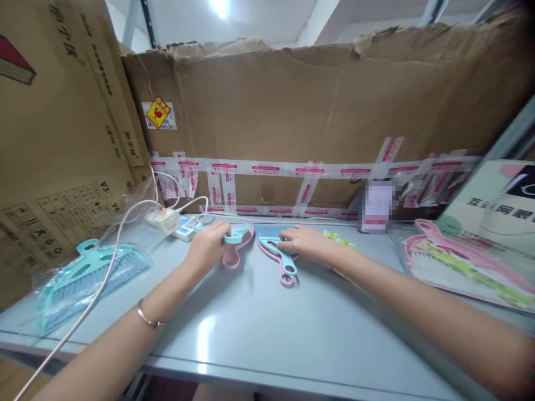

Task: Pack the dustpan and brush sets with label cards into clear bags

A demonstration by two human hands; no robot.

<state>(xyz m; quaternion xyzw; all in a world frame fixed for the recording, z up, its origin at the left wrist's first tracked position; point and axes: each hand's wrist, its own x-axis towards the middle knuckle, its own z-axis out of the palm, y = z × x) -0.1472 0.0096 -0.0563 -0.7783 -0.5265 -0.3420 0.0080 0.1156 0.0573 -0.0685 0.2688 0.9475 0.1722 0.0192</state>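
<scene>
My left hand [212, 240] is closed on a small teal dustpan [236, 234], seen nearly edge-on. A pink dustpan [231, 257] is just behind and below it, its looped handle towards me. To the right, my right hand [298, 243] has its fingers curled at the edge of a teal brush [285, 258] with blue bristles. That brush overlaps a pink brush [287, 281], whose handle end shows beneath it. My fingers partly hide the brush head and the teal dustpan.
Left lies a bagged teal dustpan-and-brush set [94, 275], crossed by a white cable [109, 267]. A power strip with a charger [168, 221] stands behind. Right are a phone [377, 206], a bagged pink set [463, 264] and a green label [339, 239]. Cardboard [267, 111] walls the back.
</scene>
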